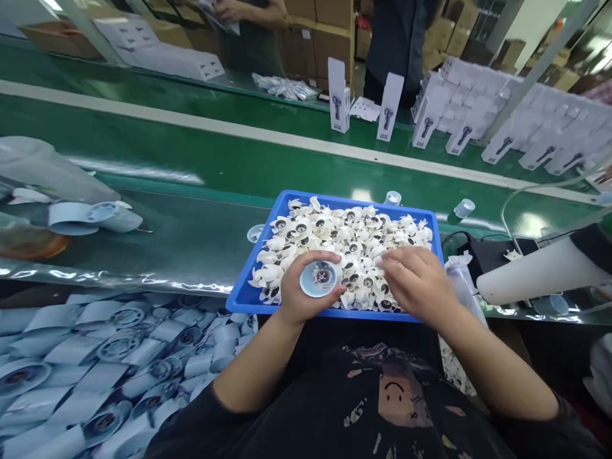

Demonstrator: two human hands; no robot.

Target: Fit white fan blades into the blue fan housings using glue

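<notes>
1. Near left, a heap of pale blue housings [95,370] runs out of view at the edge. Beyond it, a clear bag [43,172] blurs whatever it covers.
2. The left hand [306,287] has its grip clamped round a round housing [320,278] over the near left part of the tray. The housing's open face with its dark hub is turned up, so its axis points upward. The palm hides its body.
3. The blue tray [248,294] sits on the green surface [215,166], piled with white fan blades [354,233] lying every way.
4. The right hand [415,280] rests knuckles-up on the blades. Its fingertips are buried, so I cannot tell whether the grip has closed on one.
5. Far right of centre, upright white boxes [338,95] show a dark hand-fan picture, and their writing is too small to read.
6. Right, a white cylinder [540,274] lies pointing left, its far end cut off.
</notes>
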